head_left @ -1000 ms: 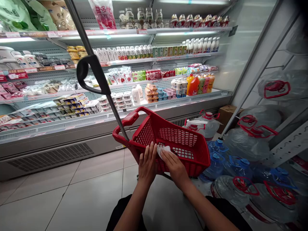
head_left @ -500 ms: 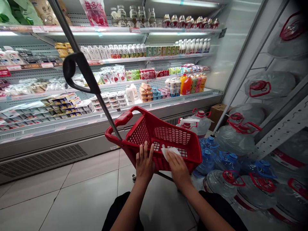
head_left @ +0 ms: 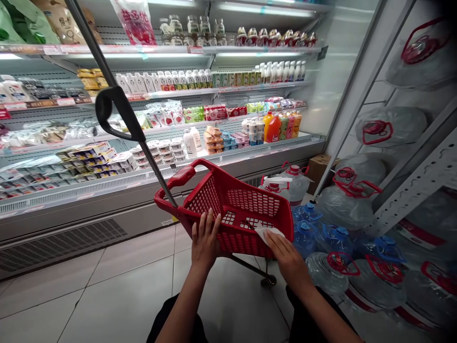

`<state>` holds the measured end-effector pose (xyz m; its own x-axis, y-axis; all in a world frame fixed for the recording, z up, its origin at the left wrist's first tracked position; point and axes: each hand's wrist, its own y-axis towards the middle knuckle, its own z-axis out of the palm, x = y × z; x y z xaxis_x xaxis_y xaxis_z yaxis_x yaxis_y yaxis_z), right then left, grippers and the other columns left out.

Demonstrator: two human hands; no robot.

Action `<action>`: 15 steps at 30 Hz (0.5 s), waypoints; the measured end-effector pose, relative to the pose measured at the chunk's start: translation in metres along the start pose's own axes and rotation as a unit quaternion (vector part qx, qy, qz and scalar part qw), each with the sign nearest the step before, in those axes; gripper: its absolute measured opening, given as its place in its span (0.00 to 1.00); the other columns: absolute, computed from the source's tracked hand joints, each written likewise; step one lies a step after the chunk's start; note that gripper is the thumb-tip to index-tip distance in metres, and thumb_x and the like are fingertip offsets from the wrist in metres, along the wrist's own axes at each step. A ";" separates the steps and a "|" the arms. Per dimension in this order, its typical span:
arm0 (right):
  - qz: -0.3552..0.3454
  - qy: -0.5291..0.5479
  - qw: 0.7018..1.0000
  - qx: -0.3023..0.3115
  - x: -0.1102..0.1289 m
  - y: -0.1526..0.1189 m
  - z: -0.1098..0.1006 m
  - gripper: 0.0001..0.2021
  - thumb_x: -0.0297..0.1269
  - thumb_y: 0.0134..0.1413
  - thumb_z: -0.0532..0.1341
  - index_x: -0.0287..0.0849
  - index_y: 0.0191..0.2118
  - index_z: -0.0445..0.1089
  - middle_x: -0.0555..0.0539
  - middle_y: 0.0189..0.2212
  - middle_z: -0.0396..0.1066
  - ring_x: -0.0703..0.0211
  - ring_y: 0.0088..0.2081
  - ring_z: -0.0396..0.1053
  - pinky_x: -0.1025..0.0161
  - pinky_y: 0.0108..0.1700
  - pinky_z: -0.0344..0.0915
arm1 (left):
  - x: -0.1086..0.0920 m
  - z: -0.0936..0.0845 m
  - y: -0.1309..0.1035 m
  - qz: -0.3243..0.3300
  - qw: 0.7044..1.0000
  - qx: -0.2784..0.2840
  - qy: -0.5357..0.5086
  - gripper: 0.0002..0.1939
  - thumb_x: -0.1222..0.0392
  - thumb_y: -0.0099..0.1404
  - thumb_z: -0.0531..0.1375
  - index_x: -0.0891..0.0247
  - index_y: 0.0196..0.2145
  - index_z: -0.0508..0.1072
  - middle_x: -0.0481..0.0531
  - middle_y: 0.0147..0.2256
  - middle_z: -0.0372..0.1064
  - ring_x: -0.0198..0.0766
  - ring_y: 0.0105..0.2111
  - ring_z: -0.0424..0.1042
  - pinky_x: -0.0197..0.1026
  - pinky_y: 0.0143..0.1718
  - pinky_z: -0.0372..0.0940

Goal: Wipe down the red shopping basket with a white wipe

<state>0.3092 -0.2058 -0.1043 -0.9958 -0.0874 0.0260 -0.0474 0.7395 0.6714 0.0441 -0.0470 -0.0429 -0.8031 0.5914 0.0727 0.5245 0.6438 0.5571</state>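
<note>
In front of me a red plastic shopping cart (head_left: pixel 239 240) stands on the tiled floor, its basket open at the top. A long grey pole with a black grip (head_left: pixel 117 114) rises from its left end. My left hand (head_left: pixel 206 240) rests on the near rim of the basket, fingers stretched out and apart, holding nothing. Pressed under the fingers of my right hand (head_left: pixel 289 257) is a white wipe (head_left: pixel 266 232), which lies on the near rim towards the cart's right end. My right palm and thumb are mostly hidden.
Behind the cart runs a lit refrigerated display (head_left: pixel 200 88) with bottles, cups and packets. Large water jugs (head_left: pixel 328 271) with red or blue handles crowd the right side. A cardboard box (head_left: pixel 319 166) stands by the fridge's right end. Pale floor tiles (head_left: pixel 121 281) extend to the left.
My right hand has slid the wipe rightward along the near rim. My left hand has shifted slightly left and stays on the rim. A lower wheel of the cart has come into view.
</note>
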 end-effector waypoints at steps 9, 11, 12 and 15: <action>0.075 0.000 0.997 -0.033 0.012 -0.008 0.000 0.40 0.16 0.62 0.44 0.45 0.78 0.41 0.43 0.68 0.65 0.51 0.67 0.64 0.48 0.68 0.64 | -0.041 0.002 0.010 -0.017 0.999 0.004 -0.032 0.42 0.62 0.63 0.63 0.58 0.73 0.58 0.59 0.75 0.45 0.59 0.75 0.43 0.65 0.74 0.34; 0.059 0.016 0.998 -0.030 0.026 0.003 0.006 0.39 0.18 0.64 0.46 0.45 0.78 0.42 0.43 0.69 0.64 0.50 0.68 0.64 0.46 0.68 0.63 | -0.063 0.007 0.005 0.049 0.997 0.017 -0.056 0.42 0.58 0.66 0.63 0.53 0.74 0.55 0.55 0.76 0.44 0.56 0.75 0.43 0.63 0.75 0.34; 0.048 0.024 0.998 -0.026 0.030 0.007 0.008 0.38 0.19 0.65 0.46 0.45 0.78 0.42 0.43 0.68 0.65 0.50 0.67 0.64 0.46 0.68 0.64 | -0.072 0.010 0.001 0.075 0.995 0.020 -0.069 0.41 0.54 0.68 0.62 0.50 0.75 0.53 0.52 0.76 0.42 0.57 0.75 0.41 0.64 0.74 0.37; 0.020 0.047 0.999 -0.005 0.026 0.009 0.009 0.38 0.19 0.65 0.46 0.46 0.77 0.45 0.44 0.67 0.67 0.51 0.66 0.66 0.47 0.67 0.66 | -0.082 0.016 -0.008 0.057 0.995 0.019 -0.082 0.41 0.45 0.71 0.61 0.47 0.75 0.50 0.51 0.77 0.36 0.62 0.76 0.34 0.66 0.73 0.43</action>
<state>0.2821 -0.1953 -0.1041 -0.9853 -0.1204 0.1210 -0.0071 0.7371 0.6758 0.1105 -0.0932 -0.0669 -0.6828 0.7306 -0.0052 0.6218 0.5848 0.5209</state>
